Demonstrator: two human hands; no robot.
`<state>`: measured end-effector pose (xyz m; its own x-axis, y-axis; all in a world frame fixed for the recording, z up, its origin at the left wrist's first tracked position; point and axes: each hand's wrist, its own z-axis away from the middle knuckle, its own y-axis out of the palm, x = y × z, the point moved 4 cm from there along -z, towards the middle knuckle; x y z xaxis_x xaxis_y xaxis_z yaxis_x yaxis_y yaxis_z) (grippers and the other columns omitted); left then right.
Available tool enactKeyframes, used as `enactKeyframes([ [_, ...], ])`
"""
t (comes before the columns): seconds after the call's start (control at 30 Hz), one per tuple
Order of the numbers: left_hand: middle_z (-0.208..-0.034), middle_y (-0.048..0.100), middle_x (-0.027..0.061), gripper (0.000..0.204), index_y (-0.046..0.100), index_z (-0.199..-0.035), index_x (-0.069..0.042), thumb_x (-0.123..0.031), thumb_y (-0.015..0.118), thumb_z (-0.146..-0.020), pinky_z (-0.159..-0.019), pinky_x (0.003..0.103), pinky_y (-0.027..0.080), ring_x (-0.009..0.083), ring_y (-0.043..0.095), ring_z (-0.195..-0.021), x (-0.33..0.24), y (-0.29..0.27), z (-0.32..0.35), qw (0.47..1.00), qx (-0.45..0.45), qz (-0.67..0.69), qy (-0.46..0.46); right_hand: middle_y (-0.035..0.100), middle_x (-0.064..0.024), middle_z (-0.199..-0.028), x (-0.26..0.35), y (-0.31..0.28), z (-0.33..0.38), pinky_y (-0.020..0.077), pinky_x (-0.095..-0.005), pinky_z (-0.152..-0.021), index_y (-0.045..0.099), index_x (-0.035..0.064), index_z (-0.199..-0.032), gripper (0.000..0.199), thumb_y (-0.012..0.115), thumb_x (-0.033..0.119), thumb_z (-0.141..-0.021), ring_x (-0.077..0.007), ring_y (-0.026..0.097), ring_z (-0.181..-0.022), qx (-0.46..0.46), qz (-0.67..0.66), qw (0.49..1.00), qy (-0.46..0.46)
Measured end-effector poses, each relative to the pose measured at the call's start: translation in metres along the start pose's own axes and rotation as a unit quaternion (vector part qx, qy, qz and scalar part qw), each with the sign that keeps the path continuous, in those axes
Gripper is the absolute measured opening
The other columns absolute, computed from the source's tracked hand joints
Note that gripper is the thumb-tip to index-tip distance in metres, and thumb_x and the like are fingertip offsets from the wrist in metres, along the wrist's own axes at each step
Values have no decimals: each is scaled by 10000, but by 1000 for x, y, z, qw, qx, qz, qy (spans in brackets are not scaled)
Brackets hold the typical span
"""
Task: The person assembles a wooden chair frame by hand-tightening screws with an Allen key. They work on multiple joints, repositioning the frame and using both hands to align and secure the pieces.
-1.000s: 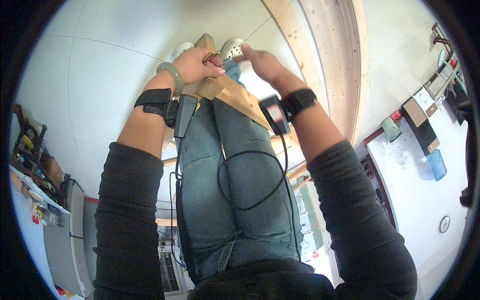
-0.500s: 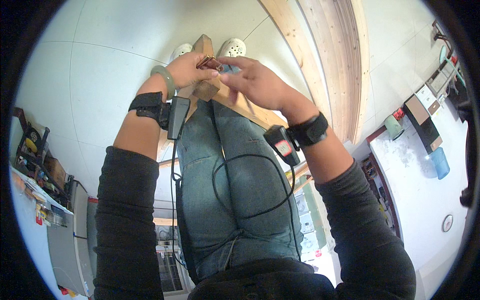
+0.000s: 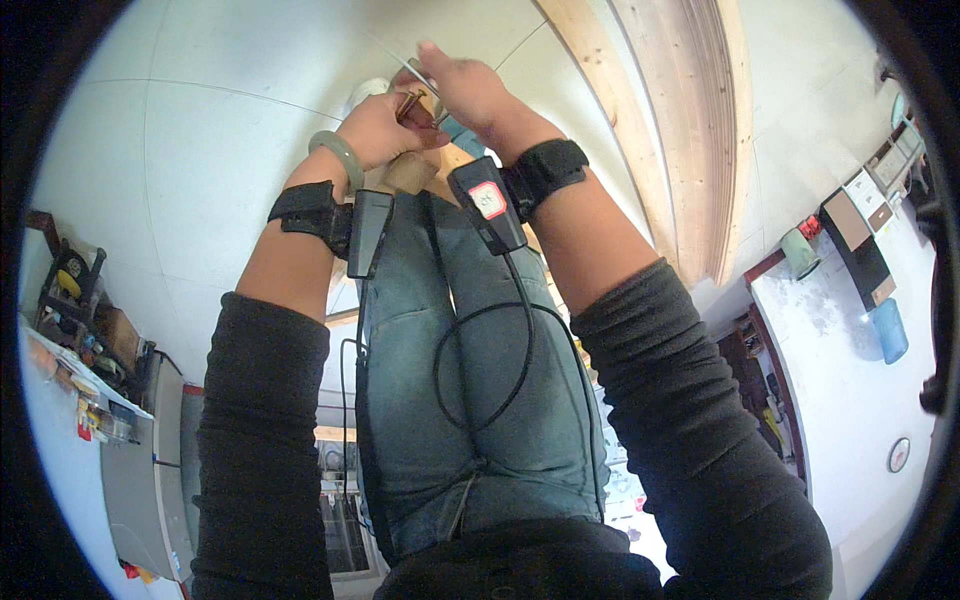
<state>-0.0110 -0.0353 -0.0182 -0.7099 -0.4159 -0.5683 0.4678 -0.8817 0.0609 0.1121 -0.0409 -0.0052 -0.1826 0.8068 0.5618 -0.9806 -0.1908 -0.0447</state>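
We look down at our own lap; both hands meet beyond the knees, over a pale tiled floor (image 3: 200,150).

The left hand (image 3: 385,125) is curled around a small bunch of dark, thin nails (image 3: 412,100), heads up; the exact count is too small to tell, perhaps three or four. They sit in the fist just above a piece of light wooden board (image 3: 410,172) resting on our knees.

The right hand (image 3: 465,85) reaches across, fingers closed on a thin metal rod or nail (image 3: 400,60) that slants away to the upper left; what it is exactly we cannot tell.

Counted: two hands, two black wrist straps, each with one dark device box (image 3: 368,232), one cable (image 3: 500,360) looping over the jeans (image 3: 450,420), one green bangle (image 3: 335,152) on the left wrist.

Both forearms come up from the lower edge, dark sleeves pushed back, wrists bent inward so the hands touch. Long timber planks (image 3: 680,130) lie to the right
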Motion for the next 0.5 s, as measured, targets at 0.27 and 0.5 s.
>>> enactKeyframes([
  [0.27,-986,613,70,231,577,-1039,-35,-161,592,-846,-853,275,430,147,566,-922,3,-7,6,989,93,105,35,647,-114,-949,33,-8,58,349,-374,-950,653,63,-969,486,323,417,-930,-300,501,-1075,-16,110,972,-209],
  [0.5,-902,627,32,304,619,-989,-20,-294,576,-865,-814,270,420,119,550,-864,-6,-9,-1,994,107,4,-2,643,-108,-988,-46,-34,72,247,-408,-1024,717,153,-799,564,235,410,-937,-292,455,-1147,-33,244,969,-20],
])
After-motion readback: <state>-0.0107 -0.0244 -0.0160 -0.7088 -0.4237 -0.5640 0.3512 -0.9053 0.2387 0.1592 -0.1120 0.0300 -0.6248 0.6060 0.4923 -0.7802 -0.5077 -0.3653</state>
